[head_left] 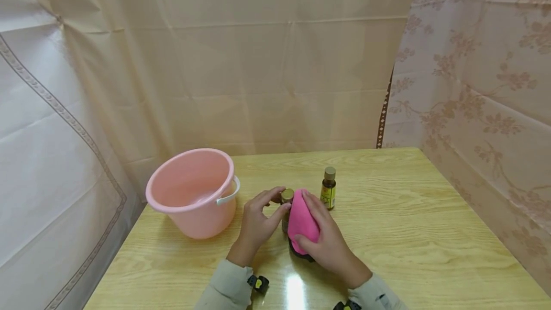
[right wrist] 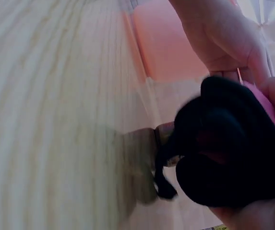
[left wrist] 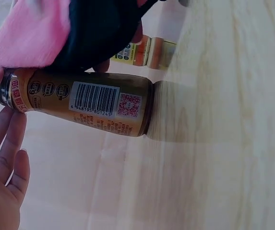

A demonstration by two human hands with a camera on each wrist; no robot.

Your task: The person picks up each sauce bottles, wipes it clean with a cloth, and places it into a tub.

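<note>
My left hand (head_left: 257, 222) grips a brown-labelled bottle (left wrist: 103, 103) near its gold cap (head_left: 287, 194), thumb on one side and fingers on the other. The bottle stands upright on the table; its barcode faces the left wrist camera. My right hand (head_left: 330, 247) holds a soft pink cloth piece (head_left: 303, 221) against the bottle's right side. Its black part (right wrist: 233, 143) shows underneath, with a thin black strip hanging down; what kind of item it is, I cannot tell. The cloth hides much of the bottle in the head view.
A small dark bottle (head_left: 328, 193) with a yellow label and brown cap stands just behind my right hand. To the left is a pink bucket (head_left: 202, 221) with a white handle (head_left: 229, 197). Cloth hangings (head_left: 275, 71) enclose the wooden table (head_left: 413, 233).
</note>
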